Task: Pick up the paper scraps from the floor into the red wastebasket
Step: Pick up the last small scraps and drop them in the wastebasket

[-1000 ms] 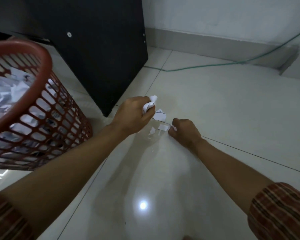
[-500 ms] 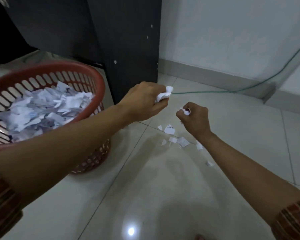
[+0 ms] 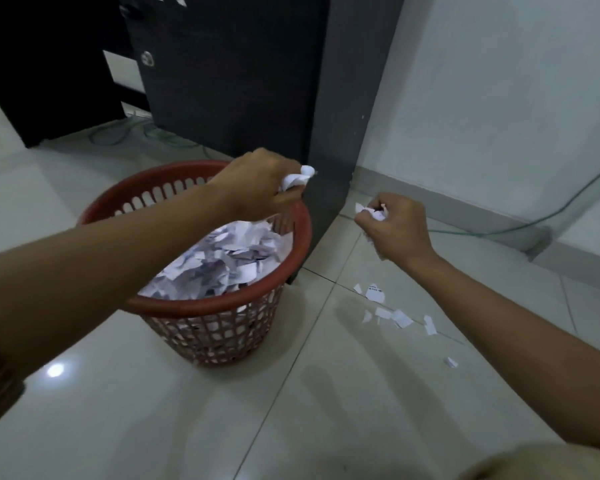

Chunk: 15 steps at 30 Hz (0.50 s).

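Paper scraps: your left hand [image 3: 257, 187] has risen from the floor and now clutches a wad [image 3: 297, 180] over the red wastebasket [image 3: 222, 308]. Right hand [image 3: 394, 230] pinches scraps [image 3: 369, 211] beside it. More scraps [image 3: 395, 315] remain on the tiles; drop next.

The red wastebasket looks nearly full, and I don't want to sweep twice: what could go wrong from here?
1. The red wastebasket is heaped close to its rim, so paper dropped on top may slide off.
2. The right hand pinches its scraps beside the basket, over bare floor; letting go now would likely miss.
3. The left hand holds its wad near the far rim, so it might fall behind.
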### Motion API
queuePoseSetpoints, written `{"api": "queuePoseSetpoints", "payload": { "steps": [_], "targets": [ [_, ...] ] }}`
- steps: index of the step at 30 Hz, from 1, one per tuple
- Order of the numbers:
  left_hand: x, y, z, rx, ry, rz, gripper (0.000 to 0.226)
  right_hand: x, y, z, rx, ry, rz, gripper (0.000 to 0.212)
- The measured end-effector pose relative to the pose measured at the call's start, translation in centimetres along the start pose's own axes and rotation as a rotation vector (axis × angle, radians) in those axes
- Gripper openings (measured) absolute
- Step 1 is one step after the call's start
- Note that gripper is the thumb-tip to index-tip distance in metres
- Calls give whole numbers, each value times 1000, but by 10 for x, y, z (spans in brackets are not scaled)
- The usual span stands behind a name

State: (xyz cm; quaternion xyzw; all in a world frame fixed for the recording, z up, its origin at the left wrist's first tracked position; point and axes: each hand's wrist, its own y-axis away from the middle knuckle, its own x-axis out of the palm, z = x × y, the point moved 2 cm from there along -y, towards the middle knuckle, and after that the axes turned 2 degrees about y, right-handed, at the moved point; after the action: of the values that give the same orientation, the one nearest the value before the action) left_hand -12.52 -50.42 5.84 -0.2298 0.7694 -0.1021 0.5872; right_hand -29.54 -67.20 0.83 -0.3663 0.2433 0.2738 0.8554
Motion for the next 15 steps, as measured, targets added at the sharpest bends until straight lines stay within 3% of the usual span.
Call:
{"api": "queuePoseSetpoints", "payload": {
  "steps": [2,7,12,15],
  "targets": [
    [-9,12,26,-56,-97,51,18,4,-11,27,-24,-12,-14,32],
    [-19,35,79,-287,-219,186,34,32,-31,83,-106,1,42,22],
    [10,68,124,-619,-267,699,68,86,-31,120,-160,78,292,18],
    [12,71,129,-657,-225,774,82,117,-32,135,-209,91,403,27]
  ]
}}
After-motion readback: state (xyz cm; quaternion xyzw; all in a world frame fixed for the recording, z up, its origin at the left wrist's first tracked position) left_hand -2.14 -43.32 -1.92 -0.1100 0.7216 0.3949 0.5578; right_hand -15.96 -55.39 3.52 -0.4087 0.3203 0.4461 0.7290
